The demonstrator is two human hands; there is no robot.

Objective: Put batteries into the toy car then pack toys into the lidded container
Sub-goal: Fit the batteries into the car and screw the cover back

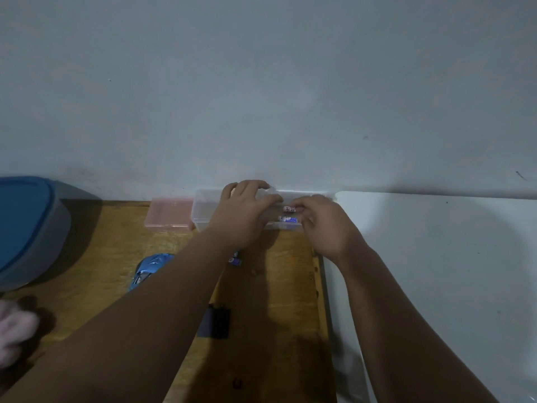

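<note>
Toy car (pixel 148 270), glossy metallic blue

Up top, a plain pale grey-blue painted wall (pixel 261 82) fills the upper half, flecked with a few small dark specks. Below it, a yellow-brown wooden counter (pixel 101 242) runs right up to the wall. On the right, a smooth white surface (pixel 436 257) sits alongside the counter's edge. The light is dim, with soft shadows pooling on the wood.

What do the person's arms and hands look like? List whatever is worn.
No sleeves show, right up to the frame's edge. The left hand and right hand wear no gloves; no watch, ring or bracelet shows in this dim picture.
</note>
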